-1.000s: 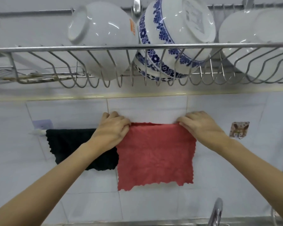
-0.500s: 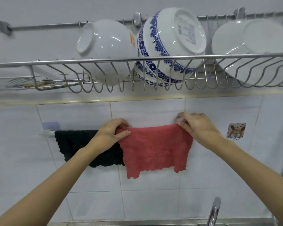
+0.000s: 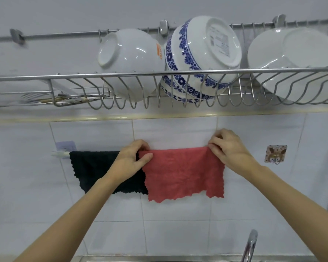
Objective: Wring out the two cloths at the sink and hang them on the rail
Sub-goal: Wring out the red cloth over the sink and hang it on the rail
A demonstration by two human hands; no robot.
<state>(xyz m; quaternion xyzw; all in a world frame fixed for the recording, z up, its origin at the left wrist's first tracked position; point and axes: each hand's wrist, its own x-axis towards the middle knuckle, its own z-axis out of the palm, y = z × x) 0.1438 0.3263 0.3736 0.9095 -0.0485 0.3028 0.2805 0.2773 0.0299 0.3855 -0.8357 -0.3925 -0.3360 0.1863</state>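
1. Left hand: fingers closed on the upper left corner of the red cloth, thumb lying across its front face. The forearm runs down to the lower left.
2. Right hand: fingertips pinched on the red cloth's upper right corner, knuckles raised toward the wall tiles.
3. Red cloth: hangs flat and spread between the two hands, top edge level with the rail, scalloped lower edge loose. Whether it is draped over the rail or only held against it, I cannot tell.
4. Black cloth: hangs just left of the red cloth, touching or slightly behind its left edge; the left forearm crosses its right part.
5. Rail: only a short white end shows, left of the black cloth, at a pale purple wall pad.
6. Right of the red cloth, well apart: a small patterned adhesive hook on the tiles.
7. Above the red cloth: a wire dish rack holding a white bowl, a blue-patterned bowl and white plates.
8. Below the red cloth, to the right: the top of a chrome tap and a strip of sink edge.
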